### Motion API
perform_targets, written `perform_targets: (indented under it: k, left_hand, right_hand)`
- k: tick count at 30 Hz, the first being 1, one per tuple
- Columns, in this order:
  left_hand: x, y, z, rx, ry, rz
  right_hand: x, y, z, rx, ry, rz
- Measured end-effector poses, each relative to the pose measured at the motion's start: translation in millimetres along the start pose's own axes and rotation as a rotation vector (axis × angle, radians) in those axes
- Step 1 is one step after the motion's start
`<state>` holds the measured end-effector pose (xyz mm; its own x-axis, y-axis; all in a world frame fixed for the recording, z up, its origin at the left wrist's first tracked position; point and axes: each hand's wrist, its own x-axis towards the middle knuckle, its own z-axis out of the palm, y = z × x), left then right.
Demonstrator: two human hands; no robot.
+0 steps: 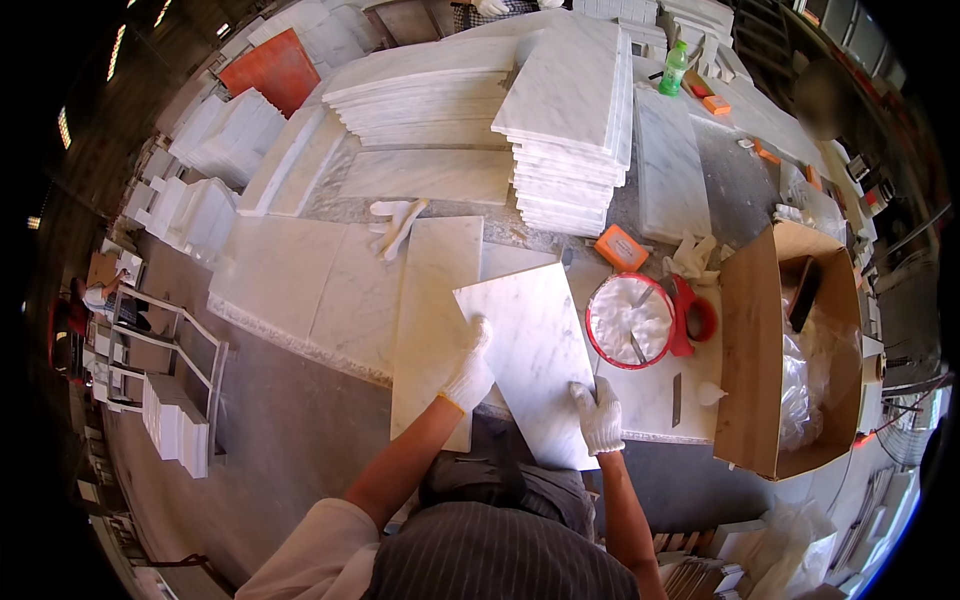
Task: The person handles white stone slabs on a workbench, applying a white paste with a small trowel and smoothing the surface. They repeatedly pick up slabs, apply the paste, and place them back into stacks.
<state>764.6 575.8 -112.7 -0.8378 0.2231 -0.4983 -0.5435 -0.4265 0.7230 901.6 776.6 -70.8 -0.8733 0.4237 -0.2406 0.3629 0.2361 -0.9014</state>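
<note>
A white marble slab with grey veins is tilted between my hands, close to my body. My left hand, in a white knit glove, grips its left edge with the thumb on the face. On the lower right edge my right hand, gloved the same way, closes with the thumb over the face; its other fingers are partly hidden. Beneath and to the left lies another long marble slab on the worktable. Right of the held slab stands a red-rimmed tub of white paste with a tool in it.
A tall stack of marble slabs rises behind, with a spare glove to its left. An orange box, a red tape roll and a flat metal blade lie to the right, beside a cardboard box of plastic wrap.
</note>
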Motion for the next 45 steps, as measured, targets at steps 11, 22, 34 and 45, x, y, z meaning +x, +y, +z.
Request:
perform_targets:
  k: [11,22,34,45]
  left_hand:
    - [-10,16,18,-0.050,-0.015,-0.068]
    - [-13,21,15,-0.027,-0.086,-0.097]
    - [-13,21,9,-0.013,-0.116,-0.064]
    - [18,-11,-51,0.334,-0.140,0.164]
  right_hand:
    - [-23,-6,-30,-0.057,0.386,-0.175]
    - [7,-37,-77,-0.446,0.423,-0.064]
    - [47,-22,-76,-0.549,0.366,-0.195]
    - [54,-21,-77,-0.161,0.377,-0.148]
